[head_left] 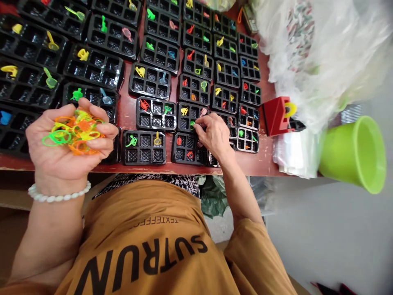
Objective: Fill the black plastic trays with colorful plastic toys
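My left hand (69, 143) is turned palm up, its fingers curled round a loose heap of small plastic rings (81, 133) in orange, yellow and green. It is raised over the near left trays. My right hand (213, 133) reaches down over a black compartment tray (184, 110). Its fingertips are pinched at a small green ring (192, 125) in a lower compartment. That tray also has a yellow figure (184, 111) and a pink piece (204, 112). Just below, a nearer tray (188, 160), partly hidden by this hand, contains red pieces (190, 155).
Rows of black trays (150, 80) with small coloured toys cover the red table (129, 108). To the right stand a red tape dispenser (276, 116), a stack of clear bags (296, 153) and a green bucket (340, 149). Crumpled clear plastic (340, 49) lies behind them.
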Action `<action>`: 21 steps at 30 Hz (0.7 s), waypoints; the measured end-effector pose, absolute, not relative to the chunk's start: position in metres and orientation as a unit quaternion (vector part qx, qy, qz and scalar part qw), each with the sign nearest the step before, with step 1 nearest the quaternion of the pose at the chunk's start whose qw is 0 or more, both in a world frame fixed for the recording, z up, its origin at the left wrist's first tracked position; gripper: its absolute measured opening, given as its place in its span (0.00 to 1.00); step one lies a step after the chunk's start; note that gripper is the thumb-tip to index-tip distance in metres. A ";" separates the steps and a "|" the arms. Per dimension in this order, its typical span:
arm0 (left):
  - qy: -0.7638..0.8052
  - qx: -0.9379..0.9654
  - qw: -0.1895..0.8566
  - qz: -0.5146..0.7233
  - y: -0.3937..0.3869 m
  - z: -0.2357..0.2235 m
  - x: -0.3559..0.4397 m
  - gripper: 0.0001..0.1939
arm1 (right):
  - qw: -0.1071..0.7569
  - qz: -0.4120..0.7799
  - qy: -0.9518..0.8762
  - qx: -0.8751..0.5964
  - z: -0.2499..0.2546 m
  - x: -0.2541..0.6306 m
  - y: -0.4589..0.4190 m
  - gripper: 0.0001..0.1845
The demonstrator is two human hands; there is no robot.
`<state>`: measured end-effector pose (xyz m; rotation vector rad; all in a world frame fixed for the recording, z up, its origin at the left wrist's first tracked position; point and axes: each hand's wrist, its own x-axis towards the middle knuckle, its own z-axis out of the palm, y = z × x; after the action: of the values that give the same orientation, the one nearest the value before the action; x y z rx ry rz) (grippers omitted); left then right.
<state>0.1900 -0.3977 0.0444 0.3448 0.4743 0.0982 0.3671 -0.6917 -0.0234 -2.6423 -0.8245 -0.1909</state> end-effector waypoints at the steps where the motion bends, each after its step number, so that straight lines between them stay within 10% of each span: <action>1: 0.235 0.167 0.956 0.048 -0.397 0.044 0.190 0.15 | 0.184 -0.066 -0.289 -0.937 -0.023 0.367 -0.691 0.08; 21: 0.244 0.171 0.954 0.039 -0.399 0.045 0.192 0.20 | 0.403 0.027 -0.284 -0.869 -0.006 0.376 -0.690 0.04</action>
<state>0.1923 -0.3990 0.0453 0.3475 0.4949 0.0802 0.3763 -0.6902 -0.0063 -2.1962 -0.7176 0.0692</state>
